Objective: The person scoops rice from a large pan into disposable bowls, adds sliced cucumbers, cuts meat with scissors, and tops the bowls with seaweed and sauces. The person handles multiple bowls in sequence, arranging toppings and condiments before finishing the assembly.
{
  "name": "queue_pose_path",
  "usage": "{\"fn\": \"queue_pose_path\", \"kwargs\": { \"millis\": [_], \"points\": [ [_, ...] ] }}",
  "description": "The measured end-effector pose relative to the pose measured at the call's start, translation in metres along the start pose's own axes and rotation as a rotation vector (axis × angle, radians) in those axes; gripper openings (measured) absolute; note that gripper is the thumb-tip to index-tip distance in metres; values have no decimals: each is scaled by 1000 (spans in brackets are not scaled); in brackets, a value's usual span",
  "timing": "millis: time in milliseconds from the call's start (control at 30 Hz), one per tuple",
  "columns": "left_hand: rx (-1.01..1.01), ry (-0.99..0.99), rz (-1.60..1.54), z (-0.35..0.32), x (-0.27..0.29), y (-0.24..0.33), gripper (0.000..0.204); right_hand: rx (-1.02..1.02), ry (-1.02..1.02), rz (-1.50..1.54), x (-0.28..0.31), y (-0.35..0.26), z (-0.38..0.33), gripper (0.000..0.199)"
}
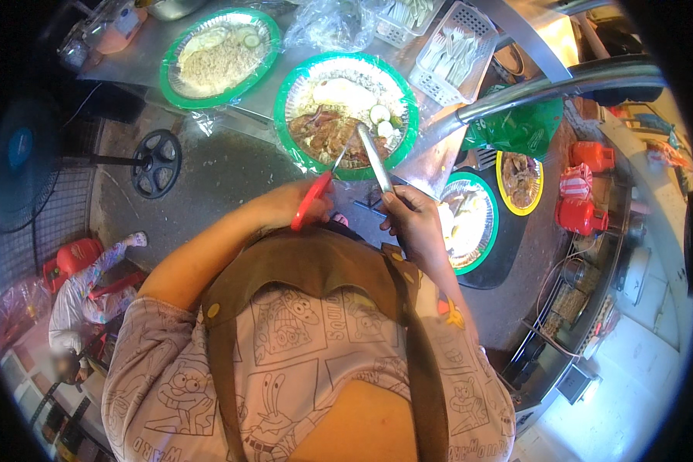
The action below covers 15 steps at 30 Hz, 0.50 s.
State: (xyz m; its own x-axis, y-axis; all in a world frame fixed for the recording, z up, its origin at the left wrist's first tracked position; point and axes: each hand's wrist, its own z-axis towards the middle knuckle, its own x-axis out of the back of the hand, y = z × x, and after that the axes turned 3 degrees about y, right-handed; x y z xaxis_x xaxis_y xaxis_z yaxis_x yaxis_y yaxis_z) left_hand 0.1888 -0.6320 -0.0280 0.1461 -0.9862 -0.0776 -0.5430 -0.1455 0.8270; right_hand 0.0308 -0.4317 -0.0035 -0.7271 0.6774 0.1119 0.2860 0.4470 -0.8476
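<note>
Scissors [316,192] in left grip [296,202]

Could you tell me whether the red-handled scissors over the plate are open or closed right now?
Open: the scissors in the left hand show blades spread apart over the meat on the green-rimmed plate.

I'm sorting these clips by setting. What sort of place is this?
Probably a street food stall: green-rimmed plates of rice and meat on a metal counter, white baskets of plastic cutlery, and more filled plates nearby.

four plates [346,115], one scissors [316,196], two baskets [454,54]
</note>
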Motion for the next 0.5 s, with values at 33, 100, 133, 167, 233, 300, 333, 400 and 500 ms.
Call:
{"fn": "queue_pose_path", "kwargs": {
  "millis": [33, 100, 133, 167, 233, 300, 333, 400, 500],
  "points": [
    [40, 26, -7, 1, 0, 6, 54, -18, -23, 0, -1, -2, 1, 18],
    [21, -21, -74, 7, 5, 4, 51, -18, -55, -34, 5, -2, 11, 18],
    [11, -47, -107, 10, 7, 2, 50, -18, -69, -51, 9, -2, 17, 18],
    [17, -60, -131, 14, 9, -1, 49, -15, -80, -97, 11, -3, 23, 18],
    [29, -77, -174, 19, 14, -2, 46, -4, -109, -185, 12, -6, 37, 17],
    [75, -43, -230, 22, 14, 7, 44, 8, -97, -220, 13, -12, 43, 17],
    [98, -26, -258, 22, 13, 13, 43, 13, -91, -238, 13, -16, 44, 17],
    [94, -23, -371, 23, 15, 20, 40, 46, -62, -311, 13, -22, 42, 17],
    [77, -54, -352, 29, 18, 20, 37, 75, -40, -409, 13, -30, 40, 18]
  ]
}}
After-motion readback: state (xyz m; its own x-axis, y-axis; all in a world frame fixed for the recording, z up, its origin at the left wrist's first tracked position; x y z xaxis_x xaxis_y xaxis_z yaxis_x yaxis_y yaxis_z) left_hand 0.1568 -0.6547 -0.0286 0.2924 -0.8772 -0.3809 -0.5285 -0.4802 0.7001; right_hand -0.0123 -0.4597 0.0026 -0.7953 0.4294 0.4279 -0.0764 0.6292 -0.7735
